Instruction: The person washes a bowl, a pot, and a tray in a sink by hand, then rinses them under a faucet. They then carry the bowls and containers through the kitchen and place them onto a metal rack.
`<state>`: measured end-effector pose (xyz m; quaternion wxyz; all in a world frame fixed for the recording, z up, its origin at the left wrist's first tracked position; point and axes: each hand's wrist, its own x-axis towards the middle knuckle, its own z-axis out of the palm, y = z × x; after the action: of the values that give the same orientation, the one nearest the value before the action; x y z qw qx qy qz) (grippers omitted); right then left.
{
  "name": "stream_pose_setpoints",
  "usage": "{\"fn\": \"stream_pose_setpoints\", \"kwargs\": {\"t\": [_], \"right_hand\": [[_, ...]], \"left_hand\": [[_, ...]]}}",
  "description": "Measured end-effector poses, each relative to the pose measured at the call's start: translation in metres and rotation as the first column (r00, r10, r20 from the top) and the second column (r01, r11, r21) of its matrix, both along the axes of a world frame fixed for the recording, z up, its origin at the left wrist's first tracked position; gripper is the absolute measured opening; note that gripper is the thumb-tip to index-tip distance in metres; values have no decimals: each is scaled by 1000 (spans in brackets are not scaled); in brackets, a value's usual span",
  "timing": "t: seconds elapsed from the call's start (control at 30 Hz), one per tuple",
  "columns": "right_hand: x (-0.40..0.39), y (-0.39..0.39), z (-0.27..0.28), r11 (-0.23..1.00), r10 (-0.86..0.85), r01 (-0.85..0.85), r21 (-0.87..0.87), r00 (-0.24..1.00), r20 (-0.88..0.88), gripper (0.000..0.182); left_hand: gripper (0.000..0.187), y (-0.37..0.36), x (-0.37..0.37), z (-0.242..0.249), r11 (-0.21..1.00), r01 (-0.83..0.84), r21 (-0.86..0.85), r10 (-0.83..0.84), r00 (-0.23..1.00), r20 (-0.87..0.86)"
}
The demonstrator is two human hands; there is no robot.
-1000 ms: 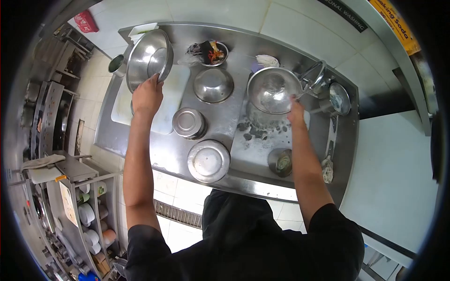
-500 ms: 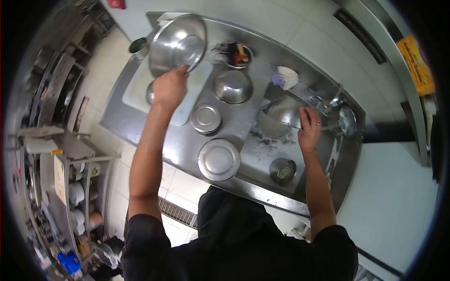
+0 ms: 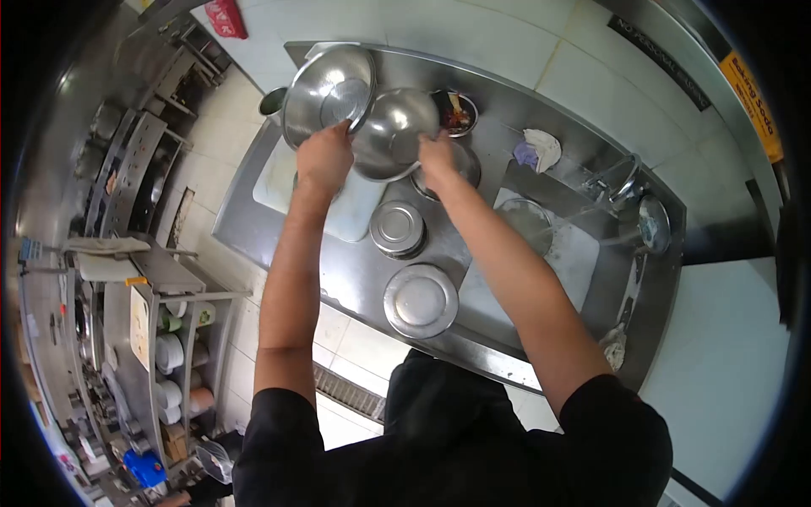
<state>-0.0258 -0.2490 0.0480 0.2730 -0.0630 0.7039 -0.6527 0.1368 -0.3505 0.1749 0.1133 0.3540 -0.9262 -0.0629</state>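
My left hand (image 3: 326,159) grips the lower rim of a large steel bowl (image 3: 325,89), tilted above the white cutting board (image 3: 355,207). A second steel bowl (image 3: 384,139) is held at its right side by my right hand (image 3: 438,159), close beside the first bowl. Under my right hand an upturned steel bowl (image 3: 465,169) is partly hidden. Nearer me stand a stack of round steel lids (image 3: 397,226) and a larger round lid (image 3: 421,301). Behind them sits a small bowl with dark and red scraps (image 3: 459,117).
At the right is a sink with a faucet (image 3: 625,188), a clear round bowl (image 3: 525,224) and a steel strainer (image 3: 653,224). A white and purple cloth (image 3: 538,152) lies behind it. A green-rimmed cup (image 3: 272,103) stands far left. Shelves with dishes (image 3: 169,353) stand lower left.
My right hand has moved left from over the sink with its bowl, bringing it beside the bowl in my left hand. The camera view has shifted slightly.
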Motion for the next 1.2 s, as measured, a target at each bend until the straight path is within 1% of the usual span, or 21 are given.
{"fn": "stream_pose_setpoints", "kwargs": {"t": [0.03,0.13,0.23,0.27,0.33,0.4,0.43,0.47,0.5,0.57,0.63,0.73,0.83,0.87,0.93,0.97,1.0,1.03,1.1,1.17,1.2], "right_hand": [[-1,-10,-6,993,112,-106,-46,982,151,49],[-3,-20,-35,990,138,-122,-70,948,287,47],[-5,46,-27,948,256,-235,-213,964,74,38],[-6,78,-37,958,197,-188,-217,980,22,33],[-10,158,-61,956,73,-74,-284,997,-13,32],[-24,243,-122,987,-154,150,-55,985,-73,32],[-48,292,-197,965,-159,221,144,924,-349,32],[-71,339,-269,849,-159,413,329,793,-588,38],[-79,352,-262,673,-134,505,540,802,-582,38],[-89,376,-277,412,-119,484,772,869,-481,40],[-120,388,-334,375,-113,335,865,942,-316,44],[-129,398,-377,769,-183,66,635,976,120,41],[-134,400,-355,726,-147,-102,680,943,299,37],[-132,400,-341,788,-191,-1,615,950,245,34],[-133,391,-307,874,-279,192,447,950,137,29],[-139,387,-291,798,-117,172,578,984,-131,28],[-148,385,-276,694,93,196,693,930,-356,28],[-154,390,-259,573,329,261,777,795,-509,28],[-163,398,-200,570,466,220,791,707,-532,28],[-170,397,-139,574,575,183,798,605,-551,28],[-175,398,-112,575,614,173,800,555,-561,27]], "left_hand": [[29,0,-7,-11,1000,24,6,-24,999,24],[33,-6,-28,-46,998,39,57,-50,975,218],[37,-20,-33,-92,979,181,94,-200,943,267],[38,-23,-32,-98,974,154,169,-187,961,203],[41,-42,-25,-114,907,259,333,-320,937,142],[45,-51,-16,-116,830,321,456,-424,894,143],[47,-48,-12,-117,782,345,518,-477,868,141],[47,-41,-10,-115,783,358,509,-467,879,99],[46,-33,-6,-110,786,371,495,-455,889,55],[43,-8,4,-90,814,368,449,-389,920,-49],[36,37,10,-56,877,308,368,-252,948,-194],[29,103,29,-29,873,297,387,-161,925,-345],[23,164,36,-31,779,381,498,-182,897,-402],[22,182,34,-35,698,398,596,-159,897,-413],[21,211,23,-43,612,436,660,-202,893,-403],[22,224,17,-47,554,436,709,-217,898,-382],[22,235,10,-53,490,432,757,-235,902,-363],[24,247,2,-62,413,446,794,-256,893,-369],[28,264,-18,-83,310,444,841,-359,874,-329],[38,283,-44,-103,337,460,822,-390,862,-322],[49,290,-62,-127,460,528,714,-423,837,-347]]}}
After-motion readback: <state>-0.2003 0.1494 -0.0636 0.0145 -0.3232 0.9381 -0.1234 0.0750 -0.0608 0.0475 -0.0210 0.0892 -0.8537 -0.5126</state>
